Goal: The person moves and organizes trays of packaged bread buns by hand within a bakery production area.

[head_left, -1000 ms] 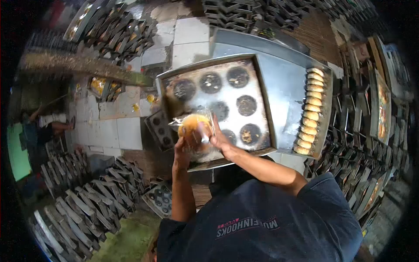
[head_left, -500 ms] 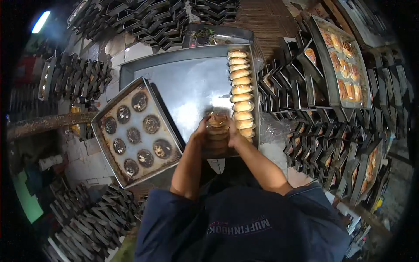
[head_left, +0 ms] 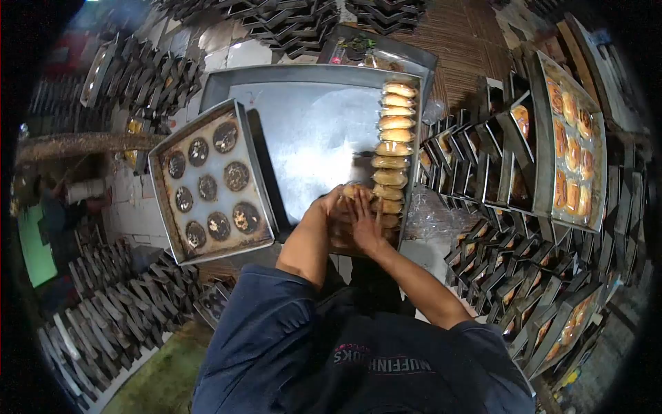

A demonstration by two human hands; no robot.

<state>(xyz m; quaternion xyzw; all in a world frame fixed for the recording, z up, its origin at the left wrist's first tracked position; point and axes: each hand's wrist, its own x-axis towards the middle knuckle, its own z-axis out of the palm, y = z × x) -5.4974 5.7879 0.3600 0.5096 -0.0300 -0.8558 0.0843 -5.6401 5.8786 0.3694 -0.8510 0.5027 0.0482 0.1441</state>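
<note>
A row of golden buns, shiny as if wrapped in clear film, stands along the right wall of a large metal tray. Beside the near end of that row is a second short row, its top bun partly covered by my hands. My left hand curls around the left side of this bun, its fingertips partly hidden. Across the near buns lies my right hand, fingers spread and flat. A baking pan with several dark, crumb-marked round spots rests tilted over the tray's left side.
Stacked metal pans with buns stand at the right, topped by a pan of buns. More stacked pans fill the lower left and the far side. A rusty bar reaches in from the left. Clear plastic lies right of the tray.
The view has shifted. Both hands were on opposite sides of a short bun stack; now my right hand has come over the top with fingers spread, while my left stays at the left side.
</note>
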